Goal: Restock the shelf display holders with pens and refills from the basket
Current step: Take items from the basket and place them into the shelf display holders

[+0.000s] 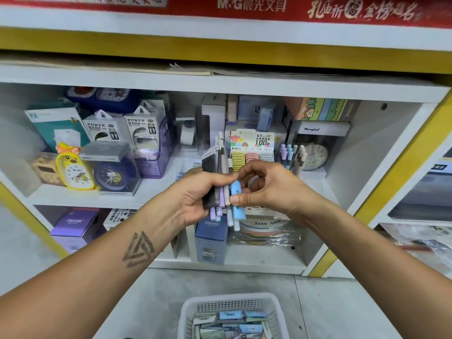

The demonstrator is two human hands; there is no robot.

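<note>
My left hand (pixel 195 194) grips an upright bundle of pens (pixel 221 165) in white, purple and dark colours, held in front of the middle shelf. My right hand (pixel 264 189) pinches a light blue pen (pixel 237 204) at the bundle's right side between thumb and forefinger. Behind the hands stands a display holder of lead refills (pixel 253 148) with yellow, pink and grey tubes, and a holder of pastel pens (pixel 289 155) to its right. The white basket (pixel 190 307) sits on the floor below, holding several small packs.
The white shelf (pixel 220 84) carries power bank boxes (pixel 122 130), a yellow duck clock (pixel 73 167), a blue clock in a clear case (pixel 112 172) and a round clock (pixel 315 157). Purple and blue boxes (pixel 211 238) fill the lower shelf. Grey floor lies around the basket.
</note>
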